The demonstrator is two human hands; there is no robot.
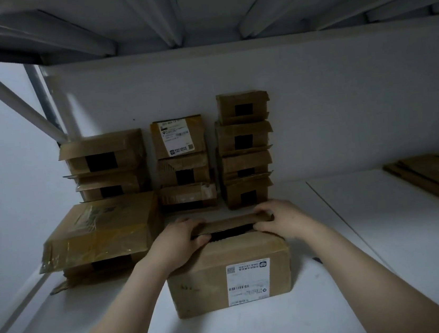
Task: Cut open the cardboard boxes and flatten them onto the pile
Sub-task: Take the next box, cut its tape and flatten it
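Box (230, 275) on worktop (389, 256) | our left hand (179, 244) and right hand (283, 219) each grip its raised top flap (233, 223)

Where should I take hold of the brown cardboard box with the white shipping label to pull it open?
On the brown cardboard box, grip the lifted far top flap from above, one end each: the dark gap under it lets thumbs hook in. The left hand and right hand grip it so.
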